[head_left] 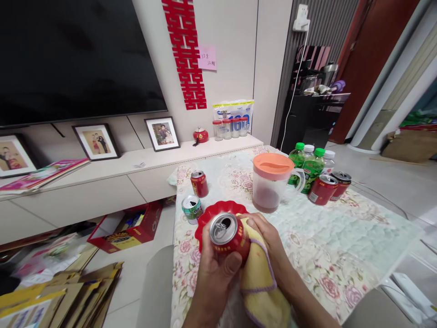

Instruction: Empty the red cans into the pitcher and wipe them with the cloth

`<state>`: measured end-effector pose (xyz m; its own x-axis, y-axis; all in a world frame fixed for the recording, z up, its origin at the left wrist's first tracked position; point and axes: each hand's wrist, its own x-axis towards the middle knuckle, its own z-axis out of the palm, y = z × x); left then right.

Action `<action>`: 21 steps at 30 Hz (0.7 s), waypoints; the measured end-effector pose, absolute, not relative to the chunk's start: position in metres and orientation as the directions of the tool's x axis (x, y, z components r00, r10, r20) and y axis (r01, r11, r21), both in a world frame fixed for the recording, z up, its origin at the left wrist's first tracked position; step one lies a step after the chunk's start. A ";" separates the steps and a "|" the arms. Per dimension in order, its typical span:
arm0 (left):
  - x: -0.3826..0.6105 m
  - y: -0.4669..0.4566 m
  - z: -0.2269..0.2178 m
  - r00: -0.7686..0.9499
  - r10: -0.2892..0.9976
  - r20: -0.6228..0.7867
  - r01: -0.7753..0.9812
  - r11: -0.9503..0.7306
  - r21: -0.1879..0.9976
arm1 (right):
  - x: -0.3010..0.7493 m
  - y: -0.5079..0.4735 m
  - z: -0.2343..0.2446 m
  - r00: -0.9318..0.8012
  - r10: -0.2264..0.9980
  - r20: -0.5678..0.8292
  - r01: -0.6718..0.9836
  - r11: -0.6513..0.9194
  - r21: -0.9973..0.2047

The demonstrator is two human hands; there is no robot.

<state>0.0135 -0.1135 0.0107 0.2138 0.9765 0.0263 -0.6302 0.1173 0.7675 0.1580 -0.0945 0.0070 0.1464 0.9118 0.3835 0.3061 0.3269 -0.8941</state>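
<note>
My left hand (213,273) is wrapped round an opened red can (228,237), held upright over the table's near edge. My right hand (269,241) presses a yellow cloth with purple trim (259,278) against the can's right side. Just behind the can sits a red scalloped plate (218,210). A green-and-silver can (191,208) and another red can (199,183) stand to the left of the plate.
A floral tablecloth (324,237) covers the table. On it stand a clear pitcher with an orange lid (271,182), green bottles (309,166) and two red cans (327,187). A TV cabinet (102,182) with framed photos runs along the left; flattened cardboard (58,296) lies on the floor.
</note>
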 end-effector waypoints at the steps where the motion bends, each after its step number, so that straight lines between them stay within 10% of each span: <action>1: 0.014 -0.112 0.011 0.196 0.981 0.010 -0.643 0.121 0.756 | 0.156 -0.095 0.006 0.145 0.912 0.383 0.313 0.325 -0.893; 21: 0.018 -0.122 0.007 0.194 0.975 -0.109 -0.387 0.178 0.905 | 0.148 -0.129 0.027 0.102 0.595 0.797 0.659 0.560 -0.502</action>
